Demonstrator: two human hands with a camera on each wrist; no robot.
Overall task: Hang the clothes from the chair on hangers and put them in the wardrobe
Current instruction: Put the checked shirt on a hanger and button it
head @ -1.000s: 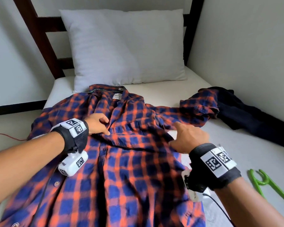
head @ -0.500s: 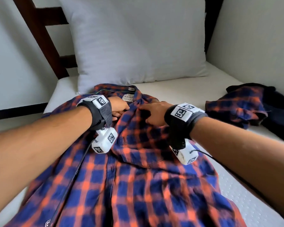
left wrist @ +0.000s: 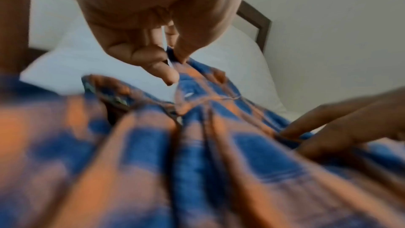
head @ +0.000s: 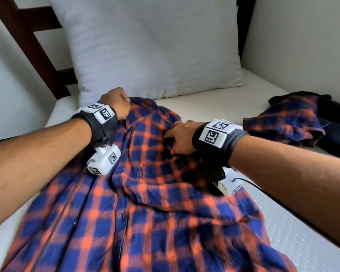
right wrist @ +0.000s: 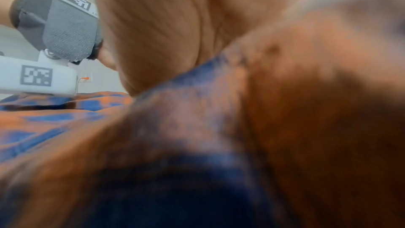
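Plaid shirt (head: 155,203) collar in both hands' pinch

shirt (head: 149,193): soft matt woven plaid cloth
pillow (head: 151,46): matt white fabric
headboard (head: 33,42): dark smooth wood

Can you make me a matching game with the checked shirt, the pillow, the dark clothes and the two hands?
Things:
1. plaid shirt
2. pillow
3. dark garment
4. left hand

Descriptions:
A. white, propped at the head of the bed
B. pinches the shirt's collar
C. blue and orange, spread over the mattress
D. heaped by the wall, at the far right

Pairs: 1-C, 2-A, 3-D, 4-B. The right hand grips the shirt too.
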